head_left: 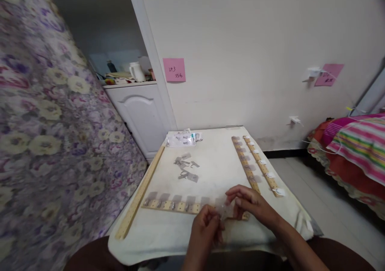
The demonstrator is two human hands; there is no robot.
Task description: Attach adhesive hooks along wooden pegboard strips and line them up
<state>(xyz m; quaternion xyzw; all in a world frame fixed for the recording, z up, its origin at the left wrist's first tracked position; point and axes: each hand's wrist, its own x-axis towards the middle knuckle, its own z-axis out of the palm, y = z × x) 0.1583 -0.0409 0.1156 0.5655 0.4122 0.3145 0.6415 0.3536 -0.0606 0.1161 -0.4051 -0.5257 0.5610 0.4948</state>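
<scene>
My left hand point(207, 225) is closed, its thumb and fingertips pinching a small clear plastic piece point(223, 211). Facing it from the right is my right hand point(251, 203), its fingers curled close to the piece; what lies in its fingertips is too small to make out. Both hands are over the right part of a wooden strip point(180, 206) that lies across the front of the table. Along this strip sit several small metal rings or clips with clear tags, partly hidden by my hands.
Two more strips, a wooden strip with clear tags point(244, 160) and one with white tags point(261, 164), lie at the right. A bare wooden strip point(140, 194) runs along the left edge. Loose tagged metal pieces point(188, 175) and a clear packet point(180, 140) lie on the white-covered table point(215, 162).
</scene>
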